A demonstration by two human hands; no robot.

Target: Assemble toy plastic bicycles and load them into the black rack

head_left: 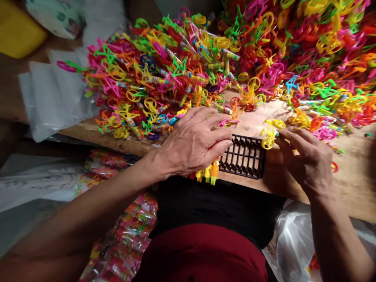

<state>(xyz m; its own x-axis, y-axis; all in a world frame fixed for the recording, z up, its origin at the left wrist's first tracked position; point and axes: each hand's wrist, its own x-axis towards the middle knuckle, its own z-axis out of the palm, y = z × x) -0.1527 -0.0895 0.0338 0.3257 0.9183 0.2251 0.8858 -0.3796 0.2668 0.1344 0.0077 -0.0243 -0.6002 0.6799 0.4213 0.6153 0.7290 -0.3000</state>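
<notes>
My left hand (196, 141) lies over the left part of a black slotted rack (248, 156), fingers bent together around small plastic toy bicycles. A pink toy bicycle (225, 123) shows at its fingertips; orange and yellow toys (210, 172) stick out below the palm. How firmly they are gripped is hidden. To the right of the rack, my right hand (308, 160) pinches a yellow toy bicycle (268, 135) between thumb and fingers, close to the rack's far right corner. The visible right half of the rack has bare slots.
A big heap of colourful toy bicycles (164, 74) covers the back of the wooden table (349, 180). Clear plastic bags (55, 94) lie at the left. Filled packets (129, 235) hang below the table edge, and a whitish bag (295, 239) is at the lower right.
</notes>
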